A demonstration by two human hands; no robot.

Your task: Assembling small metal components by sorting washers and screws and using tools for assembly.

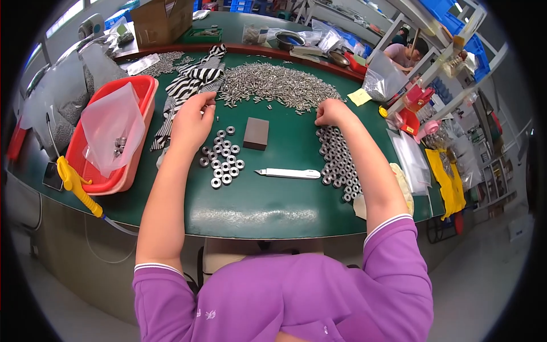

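Note:
My left hand (pixel 195 118) is over the right edge of a black-and-white striped cloth (pixel 196 77), its fingers curled inward. What it may hold is hidden. My right hand (pixel 334 112) is closed, fingertips down, at the far end of a block of metal rings (pixel 339 157) laid close together. Anything in its fingers is out of sight. Beyond both hands spreads a heap of small metal pins (pixel 273 82). Between my arms lie a looser group of metal rings (pixel 226 166), a dark grey-brown block (pixel 256 133) and a silver utility knife (pixel 288 173).
A red plastic basin (pixel 149 105) holding a clear bag stands left, with a yellow air gun (pixel 77 185) against it. A cardboard box (pixel 162 23) is at the back. Plastic bags (pixel 410 162) lie right, near a white shelf frame. Another person (pixel 404 54) sits at the far right.

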